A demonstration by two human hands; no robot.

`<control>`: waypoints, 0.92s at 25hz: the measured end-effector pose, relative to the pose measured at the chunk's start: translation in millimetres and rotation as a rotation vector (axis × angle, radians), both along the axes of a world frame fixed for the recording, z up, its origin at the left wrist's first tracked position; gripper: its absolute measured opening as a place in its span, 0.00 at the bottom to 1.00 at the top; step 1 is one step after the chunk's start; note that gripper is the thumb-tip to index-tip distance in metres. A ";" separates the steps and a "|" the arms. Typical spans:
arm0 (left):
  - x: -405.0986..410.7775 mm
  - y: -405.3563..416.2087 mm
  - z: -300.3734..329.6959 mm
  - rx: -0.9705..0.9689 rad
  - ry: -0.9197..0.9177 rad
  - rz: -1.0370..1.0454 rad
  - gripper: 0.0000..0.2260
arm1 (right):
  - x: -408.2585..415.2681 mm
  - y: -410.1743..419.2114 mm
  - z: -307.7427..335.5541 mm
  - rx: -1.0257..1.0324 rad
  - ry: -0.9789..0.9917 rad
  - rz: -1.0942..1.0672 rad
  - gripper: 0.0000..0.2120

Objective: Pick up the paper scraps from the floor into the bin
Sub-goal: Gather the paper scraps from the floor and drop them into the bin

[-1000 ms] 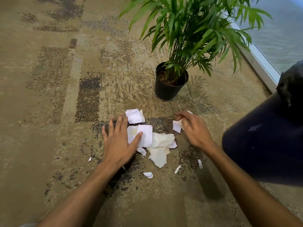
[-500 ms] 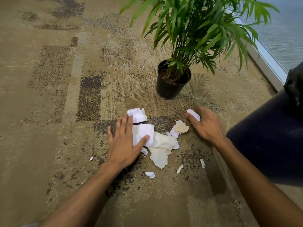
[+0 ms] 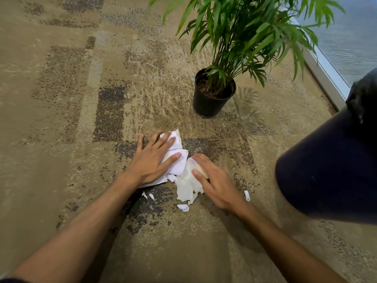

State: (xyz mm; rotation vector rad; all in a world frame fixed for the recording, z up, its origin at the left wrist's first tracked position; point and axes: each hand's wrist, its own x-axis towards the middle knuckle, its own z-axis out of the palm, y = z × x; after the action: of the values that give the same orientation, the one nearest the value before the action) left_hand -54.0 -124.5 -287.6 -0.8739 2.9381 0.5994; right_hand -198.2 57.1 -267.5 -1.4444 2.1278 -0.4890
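White paper scraps (image 3: 184,176) lie in a small heap on the patterned carpet, pressed between my two hands. My left hand (image 3: 154,160) lies flat on the heap's left side, fingers spread over the top sheets. My right hand (image 3: 214,180) presses against the heap's right side, fingers on the crumpled pieces. A few tiny scraps lie loose: one (image 3: 183,207) just below the heap, two small bits (image 3: 148,195) to its lower left, and a strip (image 3: 246,195) to the right of my right hand. The dark bin (image 3: 330,168) stands at the right, only its side showing.
A potted palm in a black pot (image 3: 211,101) stands just beyond the heap. A window ledge (image 3: 322,70) runs along the far right behind the bin. Brown carpet (image 3: 61,119) stretches to the left and toward me.
My right hand has swept left from near the plant pot, pushing its scraps into the pile. My left hand slid forward over the top sheets. The scattered pieces are now bunched together.
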 end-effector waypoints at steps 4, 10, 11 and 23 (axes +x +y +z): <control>16.4 20.0 13.9 0.096 -0.005 -0.053 0.37 | 1.6 16.8 14.8 0.007 0.070 0.059 0.30; 68.0 61.2 59.5 0.081 0.080 0.209 0.32 | -3.4 22.7 46.5 -0.140 0.449 -0.156 0.21; 74.2 67.9 63.9 0.068 0.078 0.242 0.31 | -0.1 22.4 49.7 -0.116 0.498 -0.160 0.21; 58.4 50.1 53.1 -0.043 -0.009 0.230 0.19 | 32.5 8.8 47.5 0.017 0.299 -0.149 0.06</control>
State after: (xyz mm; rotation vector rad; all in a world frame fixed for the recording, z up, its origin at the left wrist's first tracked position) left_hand 4.4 -74.4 -234.5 -1.2266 2.8738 0.5397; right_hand -165.7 65.9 -220.0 -1.4292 2.4816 -0.3229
